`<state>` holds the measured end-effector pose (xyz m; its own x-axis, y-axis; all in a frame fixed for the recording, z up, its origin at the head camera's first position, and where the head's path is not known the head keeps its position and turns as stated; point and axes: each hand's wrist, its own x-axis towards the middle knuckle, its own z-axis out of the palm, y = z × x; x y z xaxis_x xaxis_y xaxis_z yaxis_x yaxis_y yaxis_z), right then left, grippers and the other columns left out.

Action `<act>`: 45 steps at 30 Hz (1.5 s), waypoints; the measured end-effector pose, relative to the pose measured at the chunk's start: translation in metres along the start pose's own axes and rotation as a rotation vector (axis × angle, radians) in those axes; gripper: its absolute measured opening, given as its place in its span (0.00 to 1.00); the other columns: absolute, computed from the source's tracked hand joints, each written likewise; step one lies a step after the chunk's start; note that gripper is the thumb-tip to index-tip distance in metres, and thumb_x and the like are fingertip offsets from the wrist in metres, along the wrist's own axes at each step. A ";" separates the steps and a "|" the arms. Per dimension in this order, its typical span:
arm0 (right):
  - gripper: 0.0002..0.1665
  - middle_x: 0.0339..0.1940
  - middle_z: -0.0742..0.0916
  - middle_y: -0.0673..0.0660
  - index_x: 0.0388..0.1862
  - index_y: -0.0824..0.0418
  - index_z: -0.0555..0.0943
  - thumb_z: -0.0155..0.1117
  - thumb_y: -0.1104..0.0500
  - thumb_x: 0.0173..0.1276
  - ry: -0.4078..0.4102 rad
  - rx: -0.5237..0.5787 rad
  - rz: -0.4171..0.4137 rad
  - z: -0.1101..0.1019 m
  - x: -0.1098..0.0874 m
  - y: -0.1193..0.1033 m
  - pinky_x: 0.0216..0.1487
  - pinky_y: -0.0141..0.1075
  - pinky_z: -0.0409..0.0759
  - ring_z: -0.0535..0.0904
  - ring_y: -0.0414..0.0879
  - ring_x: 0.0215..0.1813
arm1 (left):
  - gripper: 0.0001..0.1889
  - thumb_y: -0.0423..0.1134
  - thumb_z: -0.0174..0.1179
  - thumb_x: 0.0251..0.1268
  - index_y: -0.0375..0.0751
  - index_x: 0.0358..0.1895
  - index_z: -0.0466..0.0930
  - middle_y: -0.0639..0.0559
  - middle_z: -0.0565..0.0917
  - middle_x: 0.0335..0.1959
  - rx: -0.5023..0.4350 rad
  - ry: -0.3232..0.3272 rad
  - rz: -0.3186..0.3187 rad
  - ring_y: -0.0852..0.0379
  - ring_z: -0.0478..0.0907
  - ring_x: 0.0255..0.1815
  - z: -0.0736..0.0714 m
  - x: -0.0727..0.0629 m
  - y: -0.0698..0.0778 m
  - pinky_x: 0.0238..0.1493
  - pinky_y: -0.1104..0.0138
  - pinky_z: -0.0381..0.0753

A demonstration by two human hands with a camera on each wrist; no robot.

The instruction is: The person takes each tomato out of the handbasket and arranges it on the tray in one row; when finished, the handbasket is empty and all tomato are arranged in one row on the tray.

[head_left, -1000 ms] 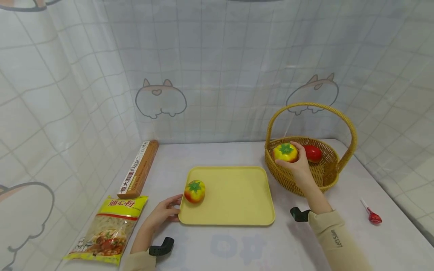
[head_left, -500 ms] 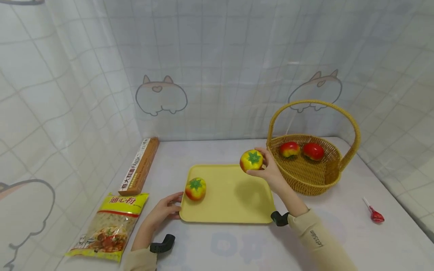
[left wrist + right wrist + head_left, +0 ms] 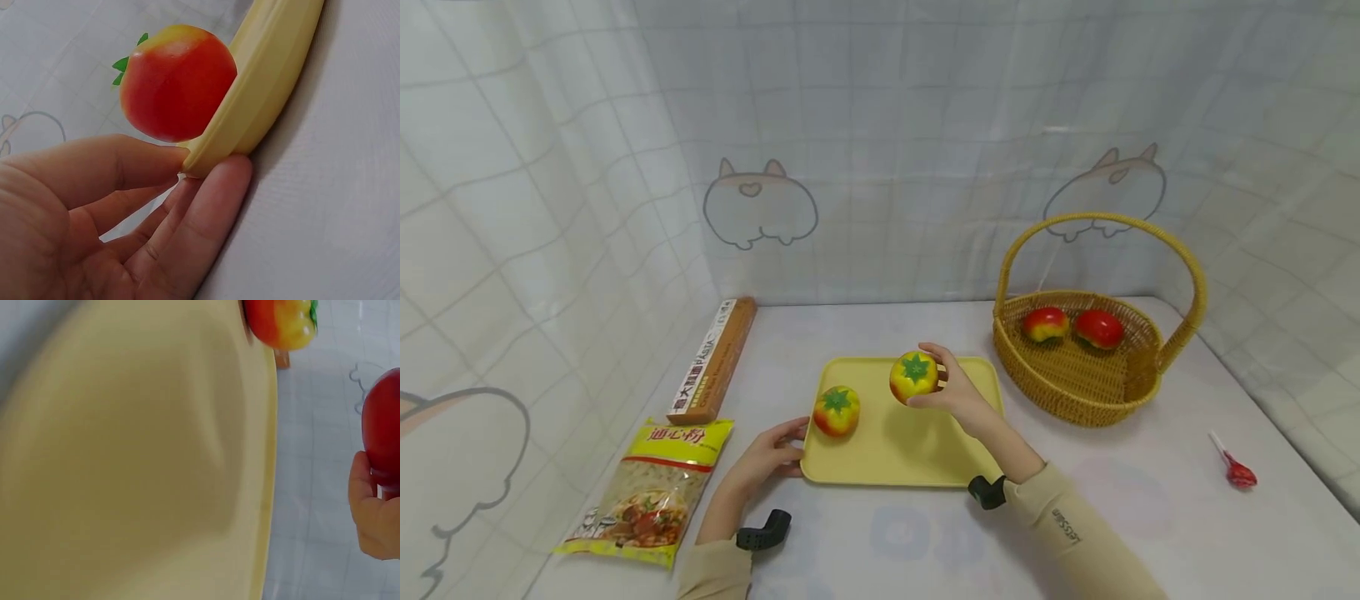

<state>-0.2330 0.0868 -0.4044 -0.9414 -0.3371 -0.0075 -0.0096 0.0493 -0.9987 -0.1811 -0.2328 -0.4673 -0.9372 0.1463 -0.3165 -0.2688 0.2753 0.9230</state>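
My right hand (image 3: 961, 398) holds a red-and-yellow toy tomato (image 3: 913, 377) with a green leafy top above the yellow tray (image 3: 880, 468). In the right wrist view that held tomato (image 3: 384, 425) shows at the right edge, fingers (image 3: 369, 512) at its side. Another toy tomato (image 3: 837, 412) sits on the tray's left part, leafy top upward. My left hand (image 3: 769, 457) is at the tray's left edge. Seen from the left wrist, its fingers (image 3: 212, 206) pinch the tray rim (image 3: 269, 94), beside the resting tomato (image 3: 178, 84).
A wicker basket (image 3: 1067, 400) with a tall handle stands at the right, two red fruits (image 3: 1099, 329) inside. A lollipop (image 3: 1240, 475) lies at the far right. Along the left are a pasta box (image 3: 718, 362) and a yellow-topped food bag (image 3: 647, 492). A curtain (image 3: 880, 167) hangs behind.
My right hand has lifted the toy tomato out of the basket and carried it left over the tray. My left hand has stayed at the tray's edge.
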 end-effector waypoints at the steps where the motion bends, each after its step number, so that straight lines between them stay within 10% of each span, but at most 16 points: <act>1: 0.49 0.65 0.62 0.59 0.68 0.54 0.60 0.70 0.71 0.47 -0.002 0.001 0.013 0.003 0.001 0.001 0.51 0.38 0.74 0.65 0.55 0.57 | 0.32 0.31 0.59 0.57 0.37 0.67 0.61 0.37 0.69 0.55 0.003 -0.003 0.004 0.52 0.78 0.37 -0.001 0.000 0.000 0.40 0.62 0.83; 24: 0.45 0.59 0.69 0.63 0.63 0.60 0.67 0.76 0.64 0.44 -0.013 -0.170 0.188 0.045 0.018 0.029 0.60 0.48 0.67 0.67 0.55 0.56 | 0.32 0.32 0.59 0.56 0.39 0.67 0.62 0.39 0.70 0.55 0.002 0.023 -0.007 0.51 0.78 0.37 0.001 -0.001 -0.003 0.41 0.61 0.82; 45: 0.52 0.64 0.64 0.67 0.70 0.58 0.59 0.75 0.64 0.46 -0.034 -0.199 0.184 0.047 0.019 0.027 0.63 0.51 0.65 0.64 0.59 0.62 | 0.33 0.31 0.58 0.57 0.36 0.68 0.60 0.37 0.68 0.56 -0.002 -0.006 0.019 0.52 0.78 0.36 0.000 0.000 0.000 0.40 0.60 0.83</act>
<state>-0.2352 0.0375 -0.4337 -0.9217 -0.3367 -0.1928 0.0910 0.2954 -0.9510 -0.1809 -0.2327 -0.4674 -0.9408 0.1570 -0.3004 -0.2515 0.2708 0.9292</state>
